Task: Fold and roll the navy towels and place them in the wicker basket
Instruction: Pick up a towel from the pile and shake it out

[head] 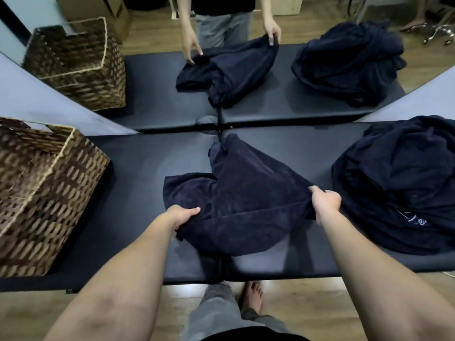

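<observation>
Hands at opposite edges of a crumpled navy towel (243, 200) on the dark table (138, 173): left hand (183, 216) and right hand (326, 201) pinched it. Uneven tension risked a skewed fold; wicker basket (49, 193) stood left.

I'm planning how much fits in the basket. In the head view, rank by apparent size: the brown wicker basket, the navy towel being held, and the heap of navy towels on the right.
1-2. Brown wicker basket and heap of navy towels: look alike, both cut off by the frame, so unranked.
3. Held navy towel, gripped by left hand and right hand: looks smallest, though bunched.
</observation>
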Available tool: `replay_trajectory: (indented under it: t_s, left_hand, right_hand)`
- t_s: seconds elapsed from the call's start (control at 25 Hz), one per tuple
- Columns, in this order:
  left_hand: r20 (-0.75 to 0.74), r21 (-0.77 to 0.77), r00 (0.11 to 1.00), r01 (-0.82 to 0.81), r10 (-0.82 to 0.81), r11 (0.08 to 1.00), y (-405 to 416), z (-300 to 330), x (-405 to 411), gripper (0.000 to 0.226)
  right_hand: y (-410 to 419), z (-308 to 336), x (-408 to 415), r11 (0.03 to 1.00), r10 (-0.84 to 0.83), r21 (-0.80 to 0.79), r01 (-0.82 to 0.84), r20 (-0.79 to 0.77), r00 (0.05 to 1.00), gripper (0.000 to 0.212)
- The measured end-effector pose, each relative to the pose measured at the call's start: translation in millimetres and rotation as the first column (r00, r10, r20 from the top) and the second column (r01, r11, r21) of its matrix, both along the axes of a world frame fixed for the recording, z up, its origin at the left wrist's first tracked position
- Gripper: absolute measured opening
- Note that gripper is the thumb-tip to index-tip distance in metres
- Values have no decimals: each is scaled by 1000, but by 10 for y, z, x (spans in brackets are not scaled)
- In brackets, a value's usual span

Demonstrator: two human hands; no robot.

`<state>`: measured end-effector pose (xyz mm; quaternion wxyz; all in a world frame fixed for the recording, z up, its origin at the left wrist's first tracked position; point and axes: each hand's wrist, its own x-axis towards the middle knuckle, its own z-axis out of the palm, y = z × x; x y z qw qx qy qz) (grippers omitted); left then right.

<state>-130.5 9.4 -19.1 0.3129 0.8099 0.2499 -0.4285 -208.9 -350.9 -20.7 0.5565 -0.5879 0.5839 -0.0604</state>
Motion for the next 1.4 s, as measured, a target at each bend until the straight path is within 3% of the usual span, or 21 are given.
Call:
replay_trajectory:
  t_s: [0.08, 0.16, 0.24, 0.28, 0.36, 0.44, 0.52, 0.56, 0.64, 0.68, 0.76, 0.84, 0.88, 0.92, 1.04, 1.16, 1.2, 1.32, 1.4]
  left_hand:
    - [-40, -25, 993, -115, 114, 993, -84, -83, -100, 96]
    - [-17, -26, 992, -123, 123, 992, -250, -44, -134, 110]
    - [134, 123, 967, 200, -216, 972, -437, -97, -91, 97]
    - [197, 149, 911, 336, -361, 930, -529, -100, -74, 77]
    - [252, -122, 928, 312, -275, 942, -654, -150, -24, 34]
    - [136, -413, 991, 68, -13, 908, -693, -142, 24, 14]
    - [122, -569, 972, -96, 199, 817, -665, 132, 188, 11]
    - [125, -670, 944, -147, 305, 728, -642, 325, 326, 13]
    - [94, -832, 910, -152, 405, 534, -547, 816, 564, 13]
    - [77, -856, 909, -150, 410, 495, -526, 1012, 602, 28]
    - [23, -809, 918, -216, 396, 547, -496, 1085, 572, 53]
    - [69, -547, 958, -198, 279, 814, -480, 802, 321, 65]
    - [80, -362, 980, -142, 183, 921, -472, 623, 134, 70]
    - [63, -238, 991, -103, 121, 966, -441, 410, -38, 70]
    - [11, -265, 999, -47, 52, 963, -328, -6, -228, 66]
    - [-1, -291, 1000, -26, 27, 956, -335, -49, -27, 60]
    - [59, -281, 998, -1, 19, 960, -335, -50, 72, 58]
    - [242, -330, 966, -8, 93, 944, -261, -58, 314, 83]
    - [393, -348, 906, -9, 155, 938, -249, 100, 358, 51]
  right_hand:
    - [10, -104, -30, 955, 271, 153, -255, -90, 958, 50]
    - [101, -109, -7, 857, 491, 232, -461, -89, 867, 44]
    - [221, -84, 37, 801, 589, 154, -578, -34, 807, 28]
    - [280, -63, 64, 804, 591, 82, -589, 7, 807, 21]
    - [344, 6, 137, 872, 473, 67, -486, 145, 869, 18]
    - [318, 82, 237, 929, 277, 171, -327, 263, 924, 19]
    - [220, 276, 355, 951, 156, 199, -235, 349, 924, 18]
    - [151, 396, 417, 958, 88, 216, -190, 411, 908, 18]
    - [73, 627, 570, 940, -41, 302, -156, 557, 829, 22]
    - [67, 685, 632, 930, -72, 330, -163, 598, 798, 28]
    - [135, 682, 618, 925, 70, 282, -255, 532, 844, 52]
    - [172, 493, 411, 878, 402, 182, -442, 221, 889, 66]
    - [164, 365, 258, 828, 529, 175, -532, 67, 846, 62]
    - [139, 247, 108, 791, 600, 190, -581, -59, 798, 59]
    - [75, 23, -110, 752, 654, 256, -608, -177, 735, 53]
    - [94, 29, 22, 783, 607, 214, -584, -61, 792, 26]
    - [106, 60, 81, 805, 570, 203, -558, 1, 822, 22]
    - [60, 178, 178, 835, 504, 204, -510, 86, 859, 25]
    - [14, 200, 211, 846, 504, 211, -490, -11, 864, 36]
